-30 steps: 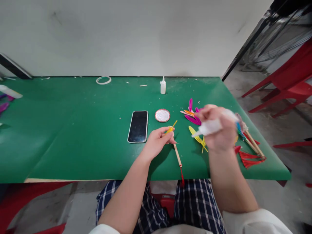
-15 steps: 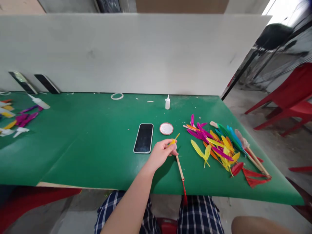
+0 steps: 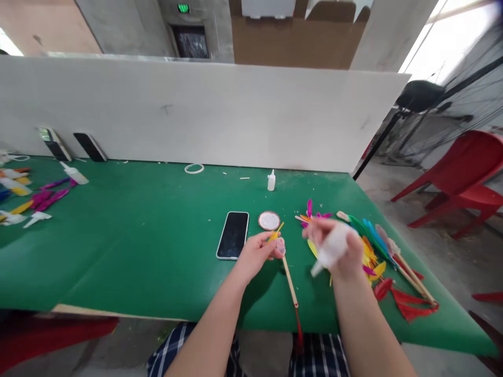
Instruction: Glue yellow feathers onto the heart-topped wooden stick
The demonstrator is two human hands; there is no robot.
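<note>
Plaid cloth [image 3: 318, 361] over the person's lap shows at the bottom edge, cut off by the frame. Just above it a red tassel [image 3: 299, 331] hangs past the lip of the green table [image 3: 137, 251]. It is fixed to the near end of a thin wooden stick [image 3: 290, 280], which lies on the table and runs up to the left hand [image 3: 257, 254]. That hand's thumb and forefinger pinch the stick's far end together with a small yellow feather [image 3: 278, 231]; the fingertips hide how the two meet.

The right hand [image 3: 338, 252] is smeared by motion. Its fingers are wrapped round a white squeeze bottle [image 3: 329, 250], nozzle pointing down and left, just right of the stick. The blur hides any label.

Behind it lies a heap of coloured feathers [image 3: 371, 243], partly covered by the hand, with more sticks [image 3: 412, 277] at the table's right edge.

Farther on:
- a dark phone [image 3: 233, 234], face up with a blank screen and no brand showing
- a round red-rimmed lid [image 3: 269, 220]
- a small upright bottle [image 3: 271, 180], unmarked
- a white ring [image 3: 194, 168]

At far left, loose feathers [image 3: 35, 199] run out of frame. Two more phones [image 3: 90, 147] lean on the white partition [image 3: 236, 115]. A green sign [image 3: 183, 8] above a doorway is too small to read.
</note>
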